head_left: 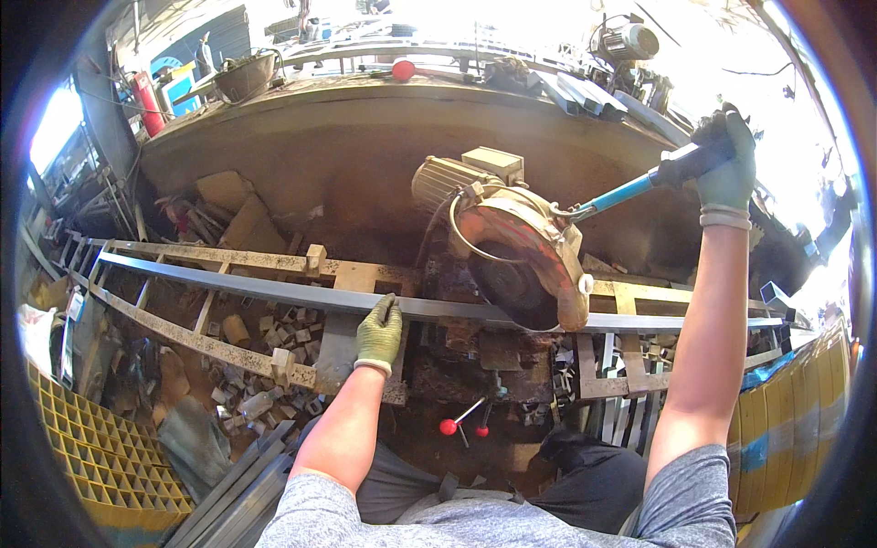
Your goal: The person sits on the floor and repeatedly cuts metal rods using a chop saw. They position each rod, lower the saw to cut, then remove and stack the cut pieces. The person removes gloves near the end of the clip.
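Nearest the camera is the grey shirt [493, 525] of the person at work, its sleeves along the bottom. The long grey metal bar [247, 287] lies lengthwise on the rack [228, 350], from the rack's left end toward its right end, between the far and near edges, passing under the saw's dark disc [516, 283]. It looks stiff, smooth and perhaps slippery, likely hollow and awkward more from length than weight; the sensible hold is well left of the disc, clear of the cut ends. The left grip [377, 335] lies on it there, though whether it closes around the bar I cannot tell. The right grip [728, 164] is clenched round the dark end of the saw's blue handle [617, 194]. Beyond the rack's near edge sit a red-knobbed lever [448, 426] and loose offcuts [260, 402]
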Demonstrator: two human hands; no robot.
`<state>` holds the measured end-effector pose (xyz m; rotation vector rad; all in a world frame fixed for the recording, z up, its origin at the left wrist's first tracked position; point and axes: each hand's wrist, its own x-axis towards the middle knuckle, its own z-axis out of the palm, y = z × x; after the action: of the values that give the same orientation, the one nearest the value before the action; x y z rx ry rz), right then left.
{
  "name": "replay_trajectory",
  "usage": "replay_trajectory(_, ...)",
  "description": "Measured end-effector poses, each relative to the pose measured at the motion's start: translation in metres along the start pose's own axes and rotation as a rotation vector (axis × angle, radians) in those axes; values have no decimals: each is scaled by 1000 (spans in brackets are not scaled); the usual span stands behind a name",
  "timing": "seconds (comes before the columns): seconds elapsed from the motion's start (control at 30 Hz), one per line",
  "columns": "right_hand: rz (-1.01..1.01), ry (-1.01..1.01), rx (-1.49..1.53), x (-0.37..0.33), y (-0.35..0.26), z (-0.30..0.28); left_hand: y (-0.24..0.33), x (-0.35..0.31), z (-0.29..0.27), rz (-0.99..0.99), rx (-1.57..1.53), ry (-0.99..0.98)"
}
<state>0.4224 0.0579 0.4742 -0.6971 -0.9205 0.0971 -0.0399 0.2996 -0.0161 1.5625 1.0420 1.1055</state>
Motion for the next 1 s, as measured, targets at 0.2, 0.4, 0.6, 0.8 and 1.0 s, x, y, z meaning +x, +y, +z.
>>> replay_trajectory(0.2, -13, -39, 4, -12, -3, -11, -3, 0, 0, 8, 23, -3)
replay_trajectory(0.4, -26, -27, -25, -21, -10, -27, -13, 4, 4, 5, -24, 11)
replay_trajectory(0.6, -45, -5, -28, -33, -14, -46, -15, 2, 5, 0, -18, 24)
replay_trajectory(0.8, -68, 21, -33, -44, -16, -61, -13, 2, 6, -29, -32, 13)
replay_trajectory(1.0, -83, -22, 12, -57, -19, -74, -18, 5, 6, -50, -46, 33)
